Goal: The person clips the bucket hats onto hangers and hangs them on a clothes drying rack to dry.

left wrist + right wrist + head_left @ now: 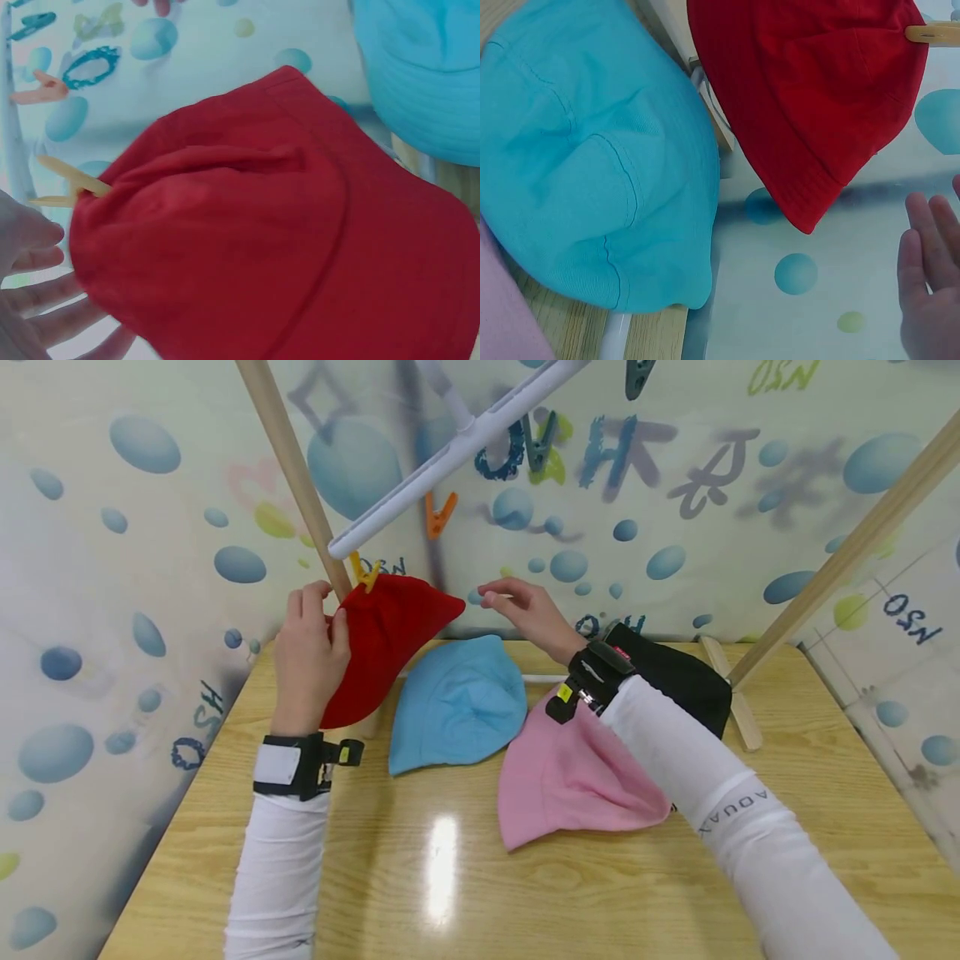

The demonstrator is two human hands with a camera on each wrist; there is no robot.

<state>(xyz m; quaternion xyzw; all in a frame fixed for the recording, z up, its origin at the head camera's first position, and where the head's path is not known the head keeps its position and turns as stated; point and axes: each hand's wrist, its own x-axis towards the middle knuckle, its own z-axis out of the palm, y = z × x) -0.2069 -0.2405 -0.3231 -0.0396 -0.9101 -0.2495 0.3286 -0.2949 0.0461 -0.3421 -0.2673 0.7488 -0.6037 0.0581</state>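
A red bucket hat [382,639] hangs from a yellow clothespin [365,572] at the left end of a white hanger bar [457,447]. My left hand [309,652] is at the hat's left edge, its fingers loosely spread in the left wrist view; part of them goes out of sight behind the fabric, and whether they touch it I cannot tell. In the air right of the red hat is my right hand [528,614], fingers extended and holding nothing. Below, a light blue bucket hat [457,706] lies beside a pink bucket hat [570,777].
A black item of fabric [675,672] lies behind my right forearm. Wooden poles [847,547] rise on both sides, the right one from a wooden foot [738,710]. An orange clothespin [438,516] and green clothespins [540,442] hang higher up. The wooden table [375,877] meets a patterned wall.
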